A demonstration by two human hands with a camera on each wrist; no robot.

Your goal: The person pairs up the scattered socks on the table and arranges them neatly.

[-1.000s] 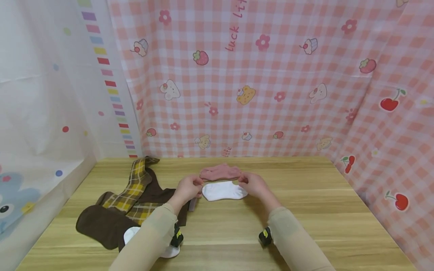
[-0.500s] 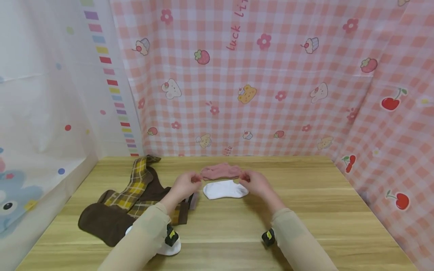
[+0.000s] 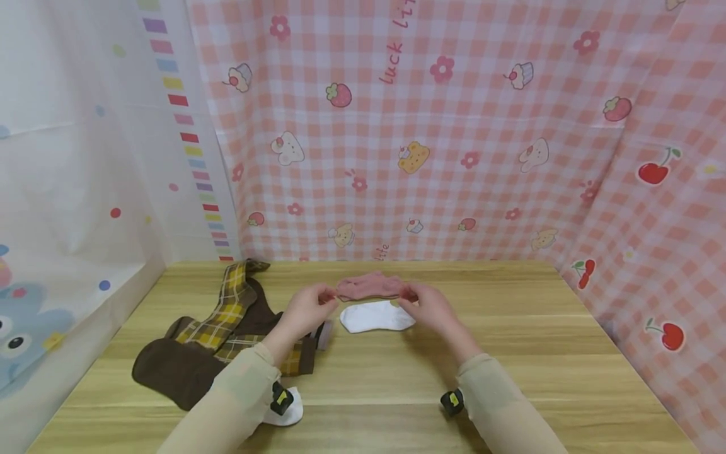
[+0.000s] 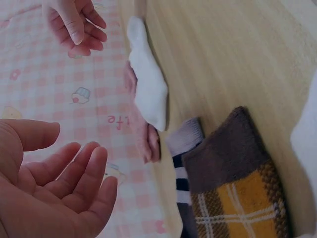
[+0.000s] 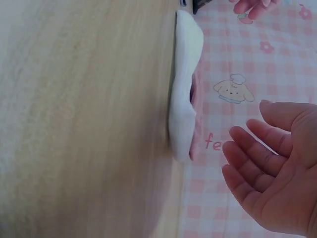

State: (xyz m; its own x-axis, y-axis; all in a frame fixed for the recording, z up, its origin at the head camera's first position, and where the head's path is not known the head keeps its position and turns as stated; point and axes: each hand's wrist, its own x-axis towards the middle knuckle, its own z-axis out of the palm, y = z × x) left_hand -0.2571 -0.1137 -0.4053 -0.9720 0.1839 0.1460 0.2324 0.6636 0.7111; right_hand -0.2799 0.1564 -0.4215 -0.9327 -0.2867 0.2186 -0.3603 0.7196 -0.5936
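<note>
A white ankle sock (image 3: 377, 317) lies flat on the wooden table, just in front of a pink sock (image 3: 370, 287). Beyond the left end of the white sock hovers my left hand (image 3: 309, 309), its fingers loosely bent with nothing in them. My right hand (image 3: 429, 307) is at the other end, overlapping the sock's right tip in the head view. Both wrist views show a gap between the hands and the socks. Seen from the left wrist, the left palm (image 4: 64, 193) faces up and holds nothing; the right palm (image 5: 277, 173) is likewise bare.
At the left lie brown and yellow plaid socks (image 3: 227, 315), overlapping a brown piece (image 3: 170, 372). A striped sock (image 4: 182, 173) pokes out beside them. Another white sock (image 3: 289, 410) lies partly under the left forearm. A pink checked curtain (image 3: 368, 157) hangs behind the table.
Both hands have moved slightly away from the white sock's ends, and their fingers have loosened. The left forearm has shifted a little left. The socks lie as before.
</note>
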